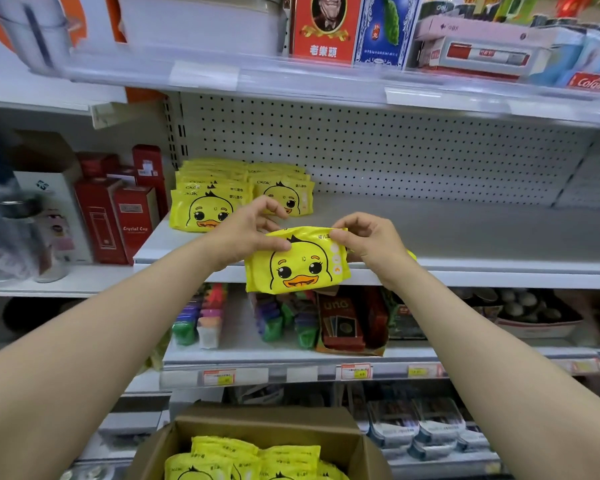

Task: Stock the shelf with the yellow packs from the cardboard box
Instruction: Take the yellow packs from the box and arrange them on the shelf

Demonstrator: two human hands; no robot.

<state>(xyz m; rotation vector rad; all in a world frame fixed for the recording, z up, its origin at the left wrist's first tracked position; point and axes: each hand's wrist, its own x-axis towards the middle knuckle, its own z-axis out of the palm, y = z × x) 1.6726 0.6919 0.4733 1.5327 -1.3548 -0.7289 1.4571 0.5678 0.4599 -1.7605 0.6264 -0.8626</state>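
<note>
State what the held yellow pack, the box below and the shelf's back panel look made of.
The yellow pack: glossy plastic film, likely; it crinkles and shines. The box: brown matte cardboard, folded flaps. The back panel: white painted pegboard, probably metal; regular holes.

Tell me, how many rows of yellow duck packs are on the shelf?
2. The left row stands at the shelf's left end; the right row is just beside it, its front pack partly behind the left hand. Packs farther back are mostly hidden.
</note>
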